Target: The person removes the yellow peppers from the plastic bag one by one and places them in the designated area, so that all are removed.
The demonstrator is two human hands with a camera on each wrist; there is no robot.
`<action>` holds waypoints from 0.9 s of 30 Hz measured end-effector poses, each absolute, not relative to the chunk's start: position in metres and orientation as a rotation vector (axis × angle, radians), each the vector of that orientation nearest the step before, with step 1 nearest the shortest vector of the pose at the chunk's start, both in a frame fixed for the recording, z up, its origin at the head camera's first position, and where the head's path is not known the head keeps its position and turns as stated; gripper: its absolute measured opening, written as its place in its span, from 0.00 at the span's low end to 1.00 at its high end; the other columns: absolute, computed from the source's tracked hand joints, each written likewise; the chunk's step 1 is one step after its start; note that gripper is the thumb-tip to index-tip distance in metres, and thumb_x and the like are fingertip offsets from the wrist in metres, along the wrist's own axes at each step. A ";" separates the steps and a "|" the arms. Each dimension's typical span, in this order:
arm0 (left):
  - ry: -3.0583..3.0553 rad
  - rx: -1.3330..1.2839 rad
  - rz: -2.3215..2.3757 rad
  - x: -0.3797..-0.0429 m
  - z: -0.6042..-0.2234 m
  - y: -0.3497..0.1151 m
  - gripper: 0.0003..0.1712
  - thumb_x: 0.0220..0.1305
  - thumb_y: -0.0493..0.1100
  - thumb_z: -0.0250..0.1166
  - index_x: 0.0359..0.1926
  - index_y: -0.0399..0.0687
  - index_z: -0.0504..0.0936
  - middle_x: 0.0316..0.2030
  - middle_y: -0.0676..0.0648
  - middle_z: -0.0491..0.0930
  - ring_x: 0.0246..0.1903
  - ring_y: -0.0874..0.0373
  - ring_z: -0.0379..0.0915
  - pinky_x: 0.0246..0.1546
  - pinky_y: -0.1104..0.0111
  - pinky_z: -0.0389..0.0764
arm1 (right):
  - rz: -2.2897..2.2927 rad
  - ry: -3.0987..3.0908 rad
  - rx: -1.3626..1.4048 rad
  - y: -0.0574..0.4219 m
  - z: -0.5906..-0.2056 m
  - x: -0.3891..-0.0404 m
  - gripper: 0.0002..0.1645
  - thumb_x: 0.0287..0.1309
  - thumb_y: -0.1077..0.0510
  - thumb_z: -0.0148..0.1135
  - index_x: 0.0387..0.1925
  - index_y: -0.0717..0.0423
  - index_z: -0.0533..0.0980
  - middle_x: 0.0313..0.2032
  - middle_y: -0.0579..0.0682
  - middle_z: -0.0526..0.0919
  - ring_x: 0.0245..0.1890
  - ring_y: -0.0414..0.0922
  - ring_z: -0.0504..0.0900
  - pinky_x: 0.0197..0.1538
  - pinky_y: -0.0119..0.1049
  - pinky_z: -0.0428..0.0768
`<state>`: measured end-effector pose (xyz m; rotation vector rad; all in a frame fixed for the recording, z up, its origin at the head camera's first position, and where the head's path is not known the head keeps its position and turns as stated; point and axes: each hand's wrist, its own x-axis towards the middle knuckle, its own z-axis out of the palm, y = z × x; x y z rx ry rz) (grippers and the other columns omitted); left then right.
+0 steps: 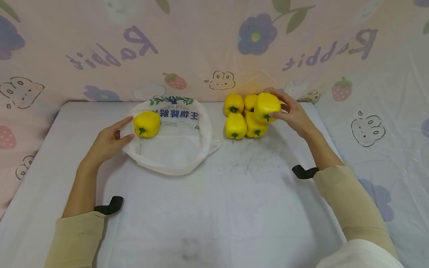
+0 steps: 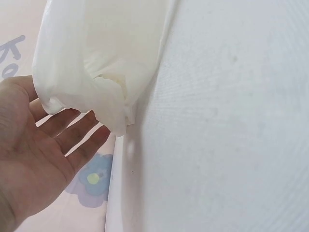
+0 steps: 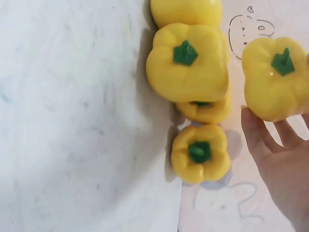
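My right hand (image 1: 292,113) holds a yellow bell pepper (image 1: 267,105) by its side, thumb near the green stem. In the right wrist view the held pepper (image 3: 268,84) hangs beside several other yellow bell peppers (image 3: 166,72). Those peppers (image 1: 235,128) sit clustered at the table's back edge. A wide-mouthed white plastic bag (image 1: 171,149) with green and blue print stands left of them. One yellow bell pepper (image 1: 147,123) lies inside its left side. My left hand (image 1: 107,143) touches the bag's left rim with spread fingers; in the left wrist view the bag wall (image 2: 96,43) covers some fingertips.
The white table (image 1: 214,223) reaches from the front to a patterned cloth (image 1: 201,44) hanging behind it. Smudges mark the tabletop in front of the peppers. A black wrist mount (image 1: 112,206) sticks out from the left sleeve, another mount (image 1: 303,172) from the right.
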<state>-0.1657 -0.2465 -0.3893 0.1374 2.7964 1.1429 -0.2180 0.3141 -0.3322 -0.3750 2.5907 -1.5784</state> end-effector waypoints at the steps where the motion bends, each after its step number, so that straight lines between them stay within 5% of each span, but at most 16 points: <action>1: 2.796 0.139 1.144 -0.166 -0.389 -0.247 0.38 0.71 0.53 0.61 0.77 0.56 0.59 0.29 0.42 0.64 0.31 0.51 0.60 0.22 0.69 0.64 | -1.579 2.591 -0.374 0.317 -0.333 -0.218 0.41 0.63 0.61 0.64 0.75 0.49 0.60 0.73 0.49 0.61 0.69 0.53 0.62 0.70 0.55 0.62; 27: 2.775 0.110 1.129 -0.169 -0.386 -0.243 0.38 0.71 0.53 0.61 0.77 0.59 0.57 0.42 0.37 0.69 0.41 0.48 0.61 0.30 0.67 0.66 | -1.539 2.561 -0.270 0.369 -0.358 -0.214 0.41 0.64 0.59 0.64 0.76 0.46 0.59 0.75 0.48 0.58 0.73 0.53 0.57 0.72 0.59 0.57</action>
